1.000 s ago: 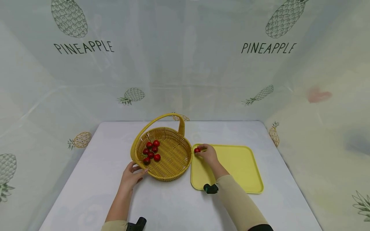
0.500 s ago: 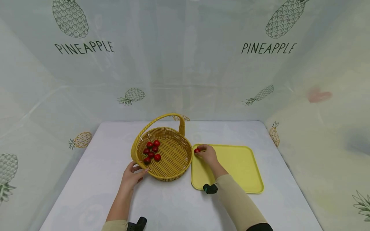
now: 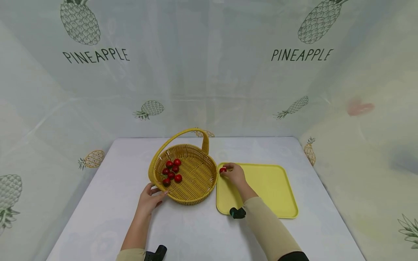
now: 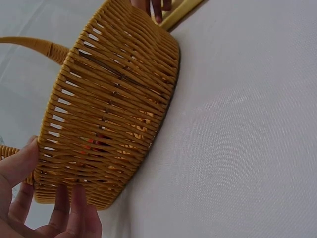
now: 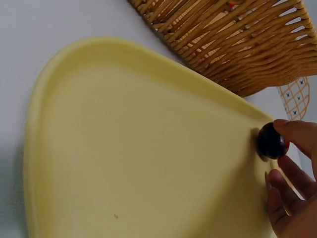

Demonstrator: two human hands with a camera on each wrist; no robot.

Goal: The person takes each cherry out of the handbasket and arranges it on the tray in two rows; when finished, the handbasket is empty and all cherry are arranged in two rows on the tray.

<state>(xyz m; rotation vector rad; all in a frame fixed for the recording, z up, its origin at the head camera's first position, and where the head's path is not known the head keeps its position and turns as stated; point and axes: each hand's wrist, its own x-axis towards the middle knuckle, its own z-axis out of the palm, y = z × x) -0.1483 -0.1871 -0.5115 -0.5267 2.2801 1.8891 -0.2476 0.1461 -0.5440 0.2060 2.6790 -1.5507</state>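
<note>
My left hand (image 3: 150, 199) holds the near left side of a round yellow wicker basket (image 3: 196, 181), thumb at the rim (image 4: 44, 129) and fingers against the outside weave. Several dark red cherries (image 3: 171, 175) lie together in the basket's left part. With my right hand (image 3: 236, 174) I pinch one cherry (image 5: 272, 141) between thumb and fingertips, at the far left corner of a yellow tray (image 3: 267, 192). In the right wrist view this cherry looks nearly black, close to the tray's surface; whether it touches the tray I cannot tell.
The basket's tall arched handle (image 3: 183, 132) rises over its far left side. Basket and tray stand side by side on a white table (image 3: 192, 232). A curtain printed with pineapples (image 3: 209, 72) hangs behind the table.
</note>
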